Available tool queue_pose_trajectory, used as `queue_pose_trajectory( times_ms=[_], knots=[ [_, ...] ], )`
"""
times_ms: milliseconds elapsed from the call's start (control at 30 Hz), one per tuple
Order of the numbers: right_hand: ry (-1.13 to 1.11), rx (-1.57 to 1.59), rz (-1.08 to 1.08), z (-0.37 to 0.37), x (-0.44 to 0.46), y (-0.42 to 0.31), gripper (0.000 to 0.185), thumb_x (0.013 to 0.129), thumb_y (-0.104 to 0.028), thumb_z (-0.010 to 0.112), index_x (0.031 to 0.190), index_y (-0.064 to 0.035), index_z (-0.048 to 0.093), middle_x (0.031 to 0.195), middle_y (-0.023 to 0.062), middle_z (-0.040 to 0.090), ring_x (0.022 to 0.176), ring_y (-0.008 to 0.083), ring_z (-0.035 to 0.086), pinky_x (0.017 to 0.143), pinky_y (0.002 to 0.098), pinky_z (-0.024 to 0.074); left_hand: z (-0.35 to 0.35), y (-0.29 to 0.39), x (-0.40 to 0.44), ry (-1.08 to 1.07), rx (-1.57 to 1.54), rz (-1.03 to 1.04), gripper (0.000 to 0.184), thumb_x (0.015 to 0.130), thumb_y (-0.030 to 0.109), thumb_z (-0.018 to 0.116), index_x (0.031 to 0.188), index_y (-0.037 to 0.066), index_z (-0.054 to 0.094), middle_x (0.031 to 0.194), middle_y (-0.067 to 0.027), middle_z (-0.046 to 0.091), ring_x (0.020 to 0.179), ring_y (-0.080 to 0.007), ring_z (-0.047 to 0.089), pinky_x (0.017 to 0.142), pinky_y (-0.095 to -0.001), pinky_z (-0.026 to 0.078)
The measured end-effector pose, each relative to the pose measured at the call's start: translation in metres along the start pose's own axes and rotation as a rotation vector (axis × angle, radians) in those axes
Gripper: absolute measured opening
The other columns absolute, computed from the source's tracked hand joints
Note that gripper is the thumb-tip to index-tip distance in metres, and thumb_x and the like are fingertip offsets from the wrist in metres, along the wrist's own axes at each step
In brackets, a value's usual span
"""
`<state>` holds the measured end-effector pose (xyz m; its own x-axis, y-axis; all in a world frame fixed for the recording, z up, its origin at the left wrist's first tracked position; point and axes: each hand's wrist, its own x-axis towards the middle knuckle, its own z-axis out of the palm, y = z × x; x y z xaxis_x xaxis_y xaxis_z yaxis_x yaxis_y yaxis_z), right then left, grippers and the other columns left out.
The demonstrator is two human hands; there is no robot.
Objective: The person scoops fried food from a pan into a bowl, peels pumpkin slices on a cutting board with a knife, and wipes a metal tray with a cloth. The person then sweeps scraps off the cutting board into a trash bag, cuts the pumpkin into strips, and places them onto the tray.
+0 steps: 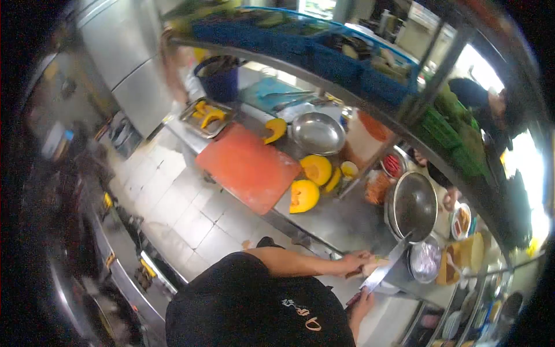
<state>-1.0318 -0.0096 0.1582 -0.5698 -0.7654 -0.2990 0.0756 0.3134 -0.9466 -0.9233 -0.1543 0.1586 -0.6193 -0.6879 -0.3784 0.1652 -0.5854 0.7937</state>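
Observation:
My right hand (361,305) is closed round the handle of a large knife (386,270), whose broad blade points up and to the right. Just above it, my left hand (357,263) is closed on something pale that I cannot make out, close beside the blade. Both hands are near the counter edge. Beyond the knife tip sits a large metal bowl (413,205), and a smaller bowl with a plastic-like lining (425,261) stands to its right.
On the counter (347,225) lie a red cutting board (248,168), cut pumpkin pieces (304,196), a steel bowl (318,133) and a tray of pumpkin (205,117). A shelf with blue crates (329,58) hangs above. Another person's hand (450,198) is across the counter.

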Motion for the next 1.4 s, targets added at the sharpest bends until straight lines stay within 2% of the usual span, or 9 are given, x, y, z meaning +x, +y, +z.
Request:
queue_pose_trajectory(
  times_ms=[167,433,733,800,867,900,1133,1233,1400],
  knots=[
    [-0.253,-0.033,0.026,0.027,0.026,0.006,0.023,0.091,-0.027,0.055,0.086,-0.0051,0.049,0.056,0.0009,0.044,0.038,0.0107,0.040,0.034,0.0246,0.0313,-0.022,-0.043,0.002,0.028,0.072,0.301,0.045,0.078,0.018,0.069,0.118,0.003,0.054,0.104,-0.0052,0.063,0.090,-0.0136,0.056,0.077,-0.0301,0.048],
    [-0.357,-0.245,0.047,0.032,-0.006,-0.015,0.024,0.089,-0.024,0.059,0.081,-0.0055,0.047,0.052,0.0008,0.044,0.039,0.0097,0.043,0.036,0.0245,0.0349,-0.037,-0.004,-0.016,0.337,0.499,0.343,0.036,0.067,0.021,0.073,0.096,0.002,0.063,0.083,-0.0148,0.066,0.078,-0.0232,0.063,0.074,-0.0344,0.049],
    [-0.109,-0.229,0.117,-0.018,-0.055,0.015,0.020,0.091,-0.022,0.054,0.087,-0.0024,0.054,0.049,-0.0008,0.041,0.037,0.0082,0.040,0.034,0.0245,0.0313,-0.042,0.086,0.035,0.299,0.740,0.495,0.050,0.076,0.021,0.064,0.120,0.001,0.049,0.111,-0.0189,0.061,0.102,-0.0338,0.058,0.088,-0.0421,0.046],
    [-0.050,-0.234,0.108,-0.018,-0.060,0.024,0.021,0.092,-0.022,0.053,0.087,-0.0014,0.055,0.049,-0.0008,0.040,0.037,0.0087,0.039,0.034,0.0247,0.0314,-0.067,0.097,0.032,0.311,1.387,0.991,0.049,0.078,0.021,0.063,0.121,0.003,0.049,0.118,-0.0189,0.057,0.109,-0.0336,0.054,0.091,-0.0434,0.044],
    [0.014,-0.218,0.099,-0.011,-0.063,0.031,0.021,0.092,-0.021,0.052,0.087,-0.0009,0.055,0.048,-0.0008,0.039,0.037,0.0091,0.039,0.034,0.0249,0.0316,-0.092,0.114,0.015,0.221,1.347,1.167,0.046,0.080,0.021,0.061,0.121,0.004,0.050,0.122,-0.0182,0.054,0.113,-0.0333,0.052,0.092,-0.0448,0.043],
    [0.051,-0.200,0.092,-0.003,-0.063,0.033,0.021,0.092,-0.021,0.052,0.087,-0.0009,0.055,0.048,-0.0008,0.039,0.037,0.0092,0.039,0.034,0.0250,0.0317,-0.104,0.133,-0.011,0.141,0.998,1.065,0.043,0.081,0.020,0.059,0.120,0.005,0.051,0.124,-0.0176,0.053,0.113,-0.0331,0.051,0.092,-0.0454,0.043],
    [0.158,-0.135,-0.067,0.112,-0.075,0.026,0.013,0.091,-0.014,0.051,0.090,-0.0008,0.051,0.054,0.0011,0.043,0.040,0.0094,0.041,0.037,0.0253,0.0330,-0.317,0.197,-0.067,0.939,0.988,0.748,0.048,0.080,0.026,0.062,0.122,0.005,0.052,0.123,-0.0182,0.053,0.118,-0.0351,0.045,0.103,-0.0440,0.033],
    [0.139,-0.160,-0.097,0.167,-0.087,0.021,0.011,0.089,-0.011,0.052,0.090,-0.0010,0.051,0.056,0.0020,0.046,0.042,0.0098,0.044,0.040,0.0244,0.0358,-0.423,0.227,-0.077,0.911,0.890,0.698,0.048,0.080,0.025,0.061,0.123,0.005,0.051,0.131,-0.0179,0.046,0.124,-0.0364,0.039,0.104,-0.0469,0.032],
    [-0.130,-0.311,-0.096,0.258,-0.112,-0.006,0.018,0.086,-0.017,0.058,0.095,-0.0008,0.058,0.065,0.0059,0.055,0.049,0.0115,0.050,0.045,0.0275,0.0426,-0.545,0.281,-0.166,1.417,1.396,0.482,0.056,0.077,0.027,0.061,0.124,0.001,0.048,0.127,-0.0204,0.048,0.122,-0.0384,0.041,0.101,-0.0510,0.033]
  ],
)
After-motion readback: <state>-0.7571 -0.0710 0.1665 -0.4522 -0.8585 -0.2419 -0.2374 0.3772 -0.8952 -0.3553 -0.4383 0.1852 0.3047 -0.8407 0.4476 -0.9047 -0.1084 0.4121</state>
